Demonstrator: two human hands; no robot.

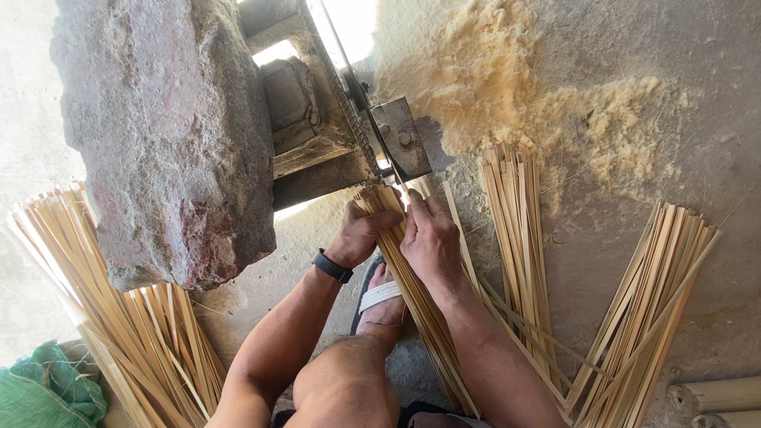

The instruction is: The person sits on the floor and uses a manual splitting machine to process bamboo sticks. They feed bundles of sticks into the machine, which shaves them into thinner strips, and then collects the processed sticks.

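My left hand (361, 234) and my right hand (430, 238) both grip a bundle of thin bamboo strips (420, 305) that runs from my lap up to a metal blade fixture (396, 143). The bundle's far end (379, 198) rests against the metal plate below the blade. A black band sits on my left wrist (331, 266). My foot in a white-strapped sandal (382, 297) lies under the bundle, between my forearms.
A large rough stone block (166, 135) stands at left, beside the metal frame (305, 111). More bamboo strip piles lie at far left (119, 317), centre right (519, 230) and right (654, 309). Sawdust (507, 87) covers the concrete floor. A green mesh bag (47, 392) sits at bottom left.
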